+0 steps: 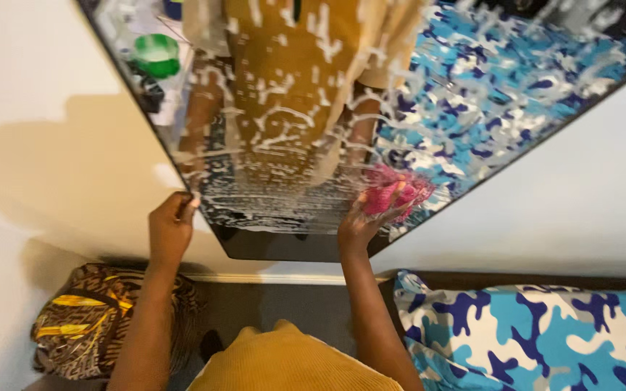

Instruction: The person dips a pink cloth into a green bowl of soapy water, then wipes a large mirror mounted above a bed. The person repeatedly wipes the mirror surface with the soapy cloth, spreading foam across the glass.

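Note:
A tall wall mirror [291, 242] with a thin black frame leans against the white wall, its glass smeared with white soap foam. My left hand [170, 226] grips the mirror's left edge near the bottom. My right hand [362, 217] presses a pink sponge cloth [398, 191] against the lower right part of the glass. The foamy glass reflects my mustard-yellow top, both arms and a blue camouflage bedcover.
A bed with a blue, white and navy camouflage cover [537, 333] stands at the lower right, close to the wall. A brown and yellow patterned bag [88, 318] sits on the floor at the lower left. A green container [157, 54] shows in the reflection.

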